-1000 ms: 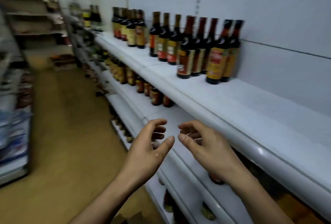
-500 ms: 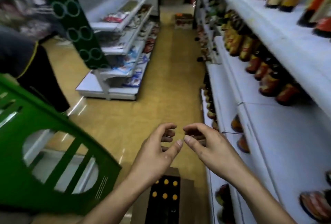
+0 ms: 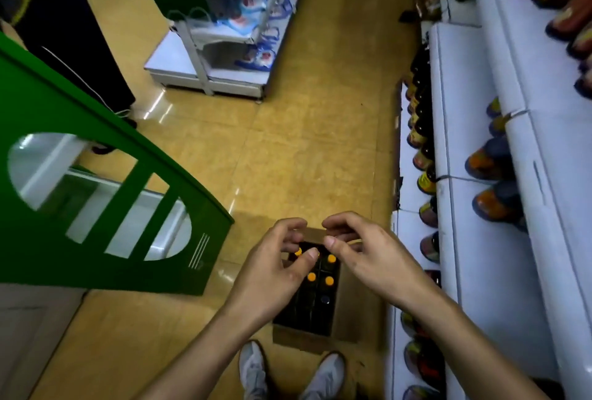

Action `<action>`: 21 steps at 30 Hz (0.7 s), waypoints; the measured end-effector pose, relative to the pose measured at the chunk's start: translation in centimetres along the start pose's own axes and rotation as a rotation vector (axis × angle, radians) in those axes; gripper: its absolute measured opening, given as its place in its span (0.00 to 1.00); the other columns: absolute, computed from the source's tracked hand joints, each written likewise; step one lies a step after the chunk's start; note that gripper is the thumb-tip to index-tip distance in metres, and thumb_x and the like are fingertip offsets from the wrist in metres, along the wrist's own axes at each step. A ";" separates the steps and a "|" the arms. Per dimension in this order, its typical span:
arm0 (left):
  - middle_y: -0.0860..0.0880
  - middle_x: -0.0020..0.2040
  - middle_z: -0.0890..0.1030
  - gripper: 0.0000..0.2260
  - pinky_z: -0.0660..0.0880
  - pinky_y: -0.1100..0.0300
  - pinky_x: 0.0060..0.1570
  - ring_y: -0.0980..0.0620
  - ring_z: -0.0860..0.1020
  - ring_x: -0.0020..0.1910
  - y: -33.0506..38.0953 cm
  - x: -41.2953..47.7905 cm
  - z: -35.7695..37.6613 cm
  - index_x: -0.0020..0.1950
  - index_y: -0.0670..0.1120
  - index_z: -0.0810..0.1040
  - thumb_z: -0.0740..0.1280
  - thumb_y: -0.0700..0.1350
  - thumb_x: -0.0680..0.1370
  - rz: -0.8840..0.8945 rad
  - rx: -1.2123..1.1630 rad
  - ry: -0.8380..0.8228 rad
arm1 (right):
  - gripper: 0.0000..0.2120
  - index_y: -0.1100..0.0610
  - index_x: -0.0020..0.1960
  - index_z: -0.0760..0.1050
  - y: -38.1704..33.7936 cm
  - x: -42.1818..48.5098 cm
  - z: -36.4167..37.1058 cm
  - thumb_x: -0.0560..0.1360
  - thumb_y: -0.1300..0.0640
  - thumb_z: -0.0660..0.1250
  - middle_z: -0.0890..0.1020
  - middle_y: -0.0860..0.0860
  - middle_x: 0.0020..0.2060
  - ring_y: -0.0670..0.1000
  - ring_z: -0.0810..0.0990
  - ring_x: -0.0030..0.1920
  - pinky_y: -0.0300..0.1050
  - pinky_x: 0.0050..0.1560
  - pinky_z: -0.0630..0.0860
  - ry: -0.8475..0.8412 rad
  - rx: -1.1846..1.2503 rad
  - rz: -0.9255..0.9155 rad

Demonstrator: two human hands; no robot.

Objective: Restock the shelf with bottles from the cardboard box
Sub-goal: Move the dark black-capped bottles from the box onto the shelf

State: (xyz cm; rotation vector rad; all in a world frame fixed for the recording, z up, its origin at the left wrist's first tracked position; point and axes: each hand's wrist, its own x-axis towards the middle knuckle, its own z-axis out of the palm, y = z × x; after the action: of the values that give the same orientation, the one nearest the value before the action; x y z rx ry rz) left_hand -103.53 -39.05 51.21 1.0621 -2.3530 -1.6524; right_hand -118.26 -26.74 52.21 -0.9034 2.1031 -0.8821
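Note:
An open cardboard box (image 3: 347,313) stands on the floor just ahead of my shoes. Inside it are dark bottles with orange caps (image 3: 329,280). My left hand (image 3: 272,274) and my right hand (image 3: 371,258) hover side by side above the box, fingers loosely curled, holding nothing. The white shelf (image 3: 474,150) runs along the right, with dark labelled bottles (image 3: 487,162) on its tiers and bare stretches between them.
A green perforated panel (image 3: 96,207) juts in at the left. Across the yellow-tiled aisle floor (image 3: 304,143) stands another shelf unit (image 3: 224,47) with packaged goods. A person in dark clothes (image 3: 54,15) stands at the top left.
My view has swung from the upper shelf down to the floor, bringing the box fully into sight. Both hands have kept their pose and are now lower, over the box.

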 end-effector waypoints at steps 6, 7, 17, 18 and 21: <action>0.59 0.58 0.78 0.20 0.74 0.69 0.51 0.66 0.77 0.57 -10.2 4.4 4.0 0.70 0.58 0.72 0.71 0.50 0.80 -0.040 0.018 -0.102 | 0.13 0.47 0.64 0.77 9.0 2.8 6.6 0.81 0.50 0.68 0.83 0.41 0.53 0.40 0.81 0.56 0.46 0.60 0.80 0.010 0.006 0.102; 0.59 0.58 0.78 0.19 0.74 0.68 0.52 0.65 0.77 0.57 -12.1 5.0 4.9 0.70 0.58 0.72 0.71 0.50 0.80 -0.051 0.019 -0.125 | 0.13 0.47 0.64 0.77 10.9 3.2 7.9 0.81 0.50 0.68 0.83 0.41 0.53 0.39 0.81 0.56 0.45 0.60 0.80 0.011 0.015 0.118; 0.59 0.59 0.76 0.21 0.77 0.63 0.56 0.62 0.75 0.59 -34.0 14.0 15.5 0.71 0.58 0.71 0.71 0.51 0.80 -0.034 0.193 -0.409 | 0.13 0.43 0.65 0.75 31.9 9.6 21.7 0.81 0.49 0.68 0.79 0.40 0.54 0.39 0.78 0.57 0.44 0.58 0.81 -0.029 -0.027 0.193; 0.59 0.59 0.76 0.20 0.78 0.61 0.58 0.61 0.75 0.60 -36.0 15.0 16.5 0.71 0.59 0.71 0.71 0.51 0.80 -0.023 0.224 -0.450 | 0.13 0.42 0.65 0.75 33.9 10.2 23.0 0.81 0.49 0.68 0.80 0.39 0.53 0.38 0.79 0.56 0.45 0.57 0.81 -0.043 -0.033 0.190; 0.61 0.60 0.75 0.21 0.79 0.59 0.60 0.62 0.75 0.60 -40.7 17.9 18.5 0.71 0.61 0.70 0.71 0.52 0.79 0.036 0.312 -0.559 | 0.13 0.41 0.64 0.75 39.1 11.7 25.8 0.81 0.49 0.67 0.80 0.39 0.53 0.38 0.79 0.55 0.45 0.56 0.81 -0.065 -0.098 0.156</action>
State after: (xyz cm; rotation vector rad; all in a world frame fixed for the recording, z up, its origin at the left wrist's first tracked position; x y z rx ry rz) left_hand -105.14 -41.79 3.15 0.6346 -3.0354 -1.7907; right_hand -117.36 -23.31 4.07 -0.7941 2.1430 -0.6660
